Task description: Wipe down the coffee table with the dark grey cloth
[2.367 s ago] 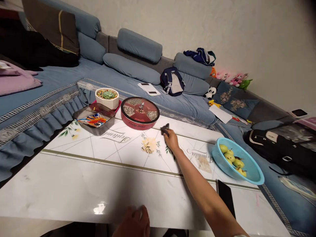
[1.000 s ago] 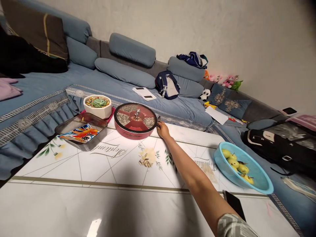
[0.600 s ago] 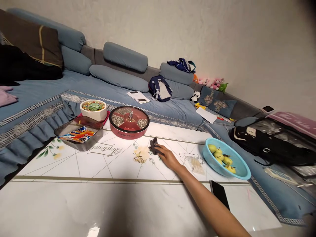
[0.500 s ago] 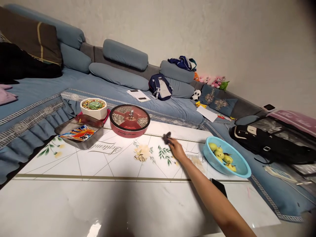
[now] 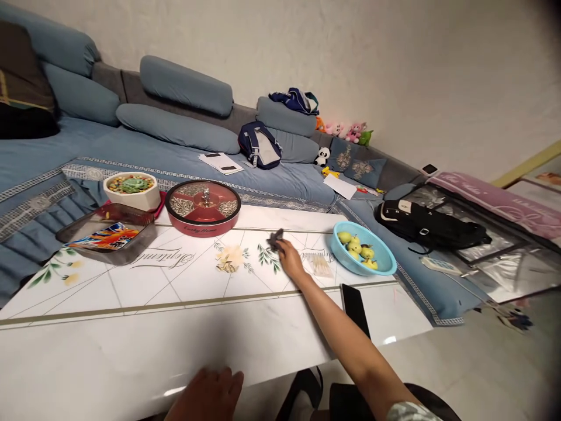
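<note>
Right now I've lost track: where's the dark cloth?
In the head view, the dark cloth is in the right hand, right of the round red tray and left of the blue basket.

Off-white wall (image 5: 416, 76), light texture. Long grey sofa (image 5: 131, 89) along it, blue covers (image 5: 164, 155), patterned trim (image 5: 94, 174), blue bolsters (image 5: 186, 86) at the back. White marble-look desk (image 5: 100, 351) in front, glare spots (image 5: 175, 392) by near edge. Pale floor (image 5: 486, 365) lower right. Soft shadow on desk.
</note>
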Motion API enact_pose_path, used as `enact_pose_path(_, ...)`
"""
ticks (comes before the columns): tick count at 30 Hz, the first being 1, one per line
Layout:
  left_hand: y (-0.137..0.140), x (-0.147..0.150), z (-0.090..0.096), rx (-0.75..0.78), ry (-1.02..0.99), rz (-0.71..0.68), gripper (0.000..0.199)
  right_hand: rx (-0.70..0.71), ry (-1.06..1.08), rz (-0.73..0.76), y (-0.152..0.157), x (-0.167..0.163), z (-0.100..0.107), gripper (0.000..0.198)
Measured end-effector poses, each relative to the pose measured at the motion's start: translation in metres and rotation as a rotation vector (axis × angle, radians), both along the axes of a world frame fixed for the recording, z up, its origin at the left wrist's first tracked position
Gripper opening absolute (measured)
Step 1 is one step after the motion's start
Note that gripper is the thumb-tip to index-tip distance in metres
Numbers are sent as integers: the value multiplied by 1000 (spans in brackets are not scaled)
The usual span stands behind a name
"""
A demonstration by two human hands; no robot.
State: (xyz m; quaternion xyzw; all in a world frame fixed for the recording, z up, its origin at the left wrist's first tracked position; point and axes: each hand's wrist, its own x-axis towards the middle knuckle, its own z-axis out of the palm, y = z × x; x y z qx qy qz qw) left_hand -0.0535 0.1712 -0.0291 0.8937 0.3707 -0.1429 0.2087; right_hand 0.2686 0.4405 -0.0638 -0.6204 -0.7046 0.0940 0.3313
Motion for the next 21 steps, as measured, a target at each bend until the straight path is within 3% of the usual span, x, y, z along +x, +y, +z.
enact_pose_path(4, 2, 12, 14, 41, 49, -24, 67, 4, 15, -150, -3, -2, 3, 55)
enact_pose_path(8, 1, 24, 30, 96, 117, -56, 64, -24, 13, -28, -48, -35, -11, 53)
enact_pose_path(11, -1, 28, 37, 120, 126, -70, 65, -46, 25, 26, -81, -26, -10, 51)
enact_pose_path(14, -5, 29, 38, 134, 110, -39, 65, -43, 41, -109, -81, -12, -2, 54)
enact_pose_path(17, -10, 33, 38, 162, 115, -20, 65, -36, 38, -228, -71, -26, -1, 58)
enact_pose_path(21, -12, 36, 42, 148, 135, -39, 70, -66, -4, -97, -100, -50, -4, 55)
